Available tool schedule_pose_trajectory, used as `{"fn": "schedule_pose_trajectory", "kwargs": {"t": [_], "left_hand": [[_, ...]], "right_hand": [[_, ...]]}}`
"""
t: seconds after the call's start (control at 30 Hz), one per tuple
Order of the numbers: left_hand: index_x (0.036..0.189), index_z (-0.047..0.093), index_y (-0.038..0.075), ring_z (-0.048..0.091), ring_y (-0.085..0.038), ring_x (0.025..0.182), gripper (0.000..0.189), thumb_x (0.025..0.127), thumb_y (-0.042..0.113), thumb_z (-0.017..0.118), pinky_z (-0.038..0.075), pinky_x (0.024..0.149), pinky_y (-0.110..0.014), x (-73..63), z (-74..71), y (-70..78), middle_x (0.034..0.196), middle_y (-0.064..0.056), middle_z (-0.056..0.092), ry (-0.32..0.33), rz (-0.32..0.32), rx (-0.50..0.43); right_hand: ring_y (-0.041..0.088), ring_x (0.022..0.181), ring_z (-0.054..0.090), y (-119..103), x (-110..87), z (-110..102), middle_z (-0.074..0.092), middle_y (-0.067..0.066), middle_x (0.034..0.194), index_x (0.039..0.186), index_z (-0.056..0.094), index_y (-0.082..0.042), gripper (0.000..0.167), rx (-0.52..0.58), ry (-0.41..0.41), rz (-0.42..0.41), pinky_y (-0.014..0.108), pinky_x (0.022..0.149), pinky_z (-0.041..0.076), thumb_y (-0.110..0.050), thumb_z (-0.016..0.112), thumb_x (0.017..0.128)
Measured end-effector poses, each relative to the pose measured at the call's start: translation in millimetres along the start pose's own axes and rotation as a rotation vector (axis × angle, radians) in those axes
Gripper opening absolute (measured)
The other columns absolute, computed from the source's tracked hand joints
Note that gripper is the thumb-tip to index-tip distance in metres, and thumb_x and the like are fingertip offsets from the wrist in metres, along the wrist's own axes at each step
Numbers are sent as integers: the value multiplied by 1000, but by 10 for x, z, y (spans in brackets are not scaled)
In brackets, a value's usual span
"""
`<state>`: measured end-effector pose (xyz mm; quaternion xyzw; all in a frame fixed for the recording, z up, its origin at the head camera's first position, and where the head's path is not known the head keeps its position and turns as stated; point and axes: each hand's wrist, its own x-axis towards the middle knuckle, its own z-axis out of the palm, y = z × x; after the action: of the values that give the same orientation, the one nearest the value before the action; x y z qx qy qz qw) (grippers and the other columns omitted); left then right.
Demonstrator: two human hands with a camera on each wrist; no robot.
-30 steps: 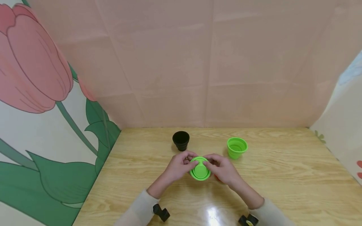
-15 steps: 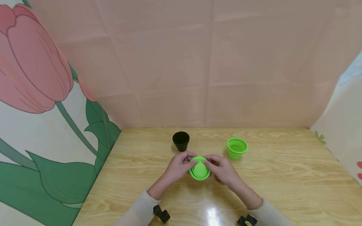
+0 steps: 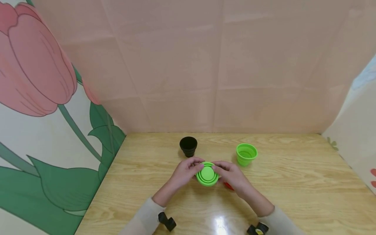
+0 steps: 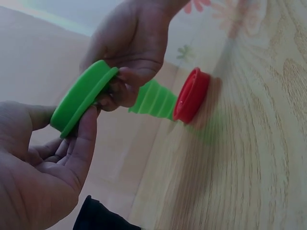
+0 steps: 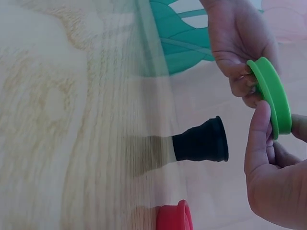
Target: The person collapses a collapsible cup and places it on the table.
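Between both hands, above the table, is a green collapsible cup [image 3: 207, 174] pressed into a flat ringed disc. My left hand [image 3: 185, 174] pinches its left edge, thumb on the near face and fingers behind. On the other edge my right hand [image 3: 233, 176] pinches it the same way. In the left wrist view the flat cup [image 4: 81, 98] appears side-on, with its rim flange showing. A red collapsed cup [image 4: 192, 96] lies on the table, mostly hidden behind my right hand in the head view.
Beyond the hands, a black cup [image 3: 188, 146] stands expanded at the back left. An expanded green cup [image 3: 246, 154] stands at the back right. The wooden table [image 3: 293, 182] meets a pink cloth backdrop [image 3: 217, 65] at its far edge.
The green cup's middle has gone from a lopsided, partly folded shape to even concentric rings. Both thumbs have shifted slightly toward its edge; the hands otherwise stay in place.
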<state>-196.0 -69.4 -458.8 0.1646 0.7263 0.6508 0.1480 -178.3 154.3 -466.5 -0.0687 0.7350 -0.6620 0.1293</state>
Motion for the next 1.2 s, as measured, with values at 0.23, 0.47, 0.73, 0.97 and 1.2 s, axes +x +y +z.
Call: {"fn": "schedule_pose_trajectory", "kwargs": {"t": [0.23,0.47,0.73,0.97,1.2], "left_hand": [[135,59,1,67,-16,92,35,104,19,58,61,80,-41,-6,-86,-26,118,-12,64,-78,-23,-39],[136,55,-4,66,-16,95,39,100,9,60,61,79,-33,0,-166,-58,115,-15,59,-100,-41,-91],[134,56,-5,65,-15,93,38,98,5,61,61,84,-46,17,-150,-46,114,-15,61,-91,-10,-81],[128,62,3,61,-17,99,33,95,5,67,58,85,-34,-24,-136,47,113,-13,66,-13,143,118],[115,66,9,63,-22,110,23,93,2,71,57,95,-34,-86,-90,79,113,-5,66,10,296,274]], "right_hand": [[20,94,68,12,-2,-55,67,15,123,137,55,9,52,79,-68,30,39,83,61,-28,64,101],[20,101,68,9,15,-82,66,12,127,138,54,7,51,135,-102,23,38,85,61,-26,65,100],[22,102,66,13,23,-108,65,9,121,137,53,7,50,164,-73,47,40,85,61,-25,65,100],[26,98,67,6,15,-187,68,6,105,129,55,4,40,230,-65,79,38,83,61,-27,59,104],[21,92,72,0,-2,-229,68,11,109,126,54,0,35,286,-158,146,35,80,62,-29,54,106]]}}
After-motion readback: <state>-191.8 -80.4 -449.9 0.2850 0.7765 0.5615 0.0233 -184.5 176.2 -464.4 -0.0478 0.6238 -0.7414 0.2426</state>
